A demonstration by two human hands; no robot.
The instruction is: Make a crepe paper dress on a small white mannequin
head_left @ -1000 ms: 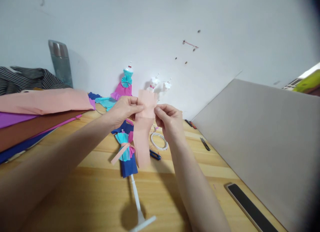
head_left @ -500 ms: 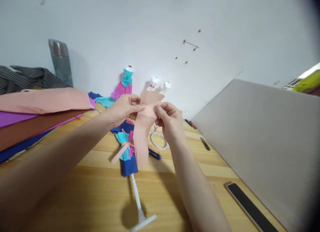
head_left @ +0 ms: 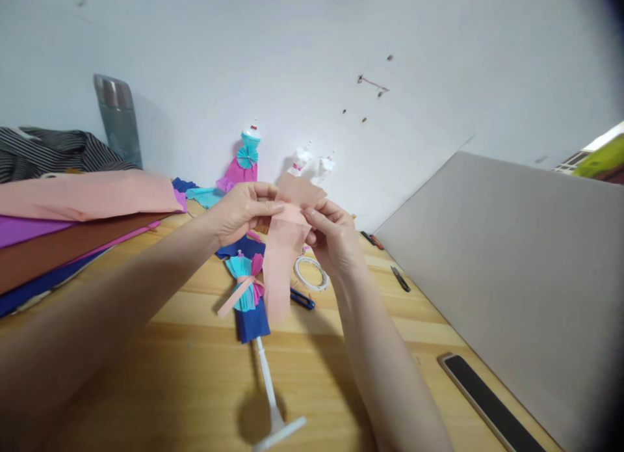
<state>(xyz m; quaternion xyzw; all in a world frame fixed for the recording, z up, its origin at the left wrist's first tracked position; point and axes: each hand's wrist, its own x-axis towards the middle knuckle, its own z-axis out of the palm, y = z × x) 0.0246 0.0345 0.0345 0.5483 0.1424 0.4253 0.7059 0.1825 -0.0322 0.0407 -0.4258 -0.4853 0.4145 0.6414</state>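
A strip of peach crepe paper [head_left: 283,257] hangs between my hands, its lower end dangling above the table. My left hand [head_left: 251,211] pinches its left edge, and my right hand [head_left: 331,231] pinches the right edge at the same height. Between the fingers the paper looks slightly gathered, and its upper end flares out. Just left of the strip is a small doll-like figure on a white stand [head_left: 266,374], wrapped in a blue paper skirt [head_left: 252,322] and a turquoise and pink pleated top [head_left: 241,283] with a peach band [head_left: 231,298].
Folded coloured paper sheets [head_left: 88,198] lie at left near a bottle [head_left: 117,120]. A dressed figure [head_left: 246,159] and white pieces [head_left: 324,166] stand by the wall. A tape roll [head_left: 311,274], blue cutter [head_left: 302,299], dark cutter [head_left: 400,279] and phone [head_left: 487,400] lie on the table.
My hands still pinch the peach paper, which has shifted slightly right. The paper's middle looks more gathered and its upper end tilts further to the right.
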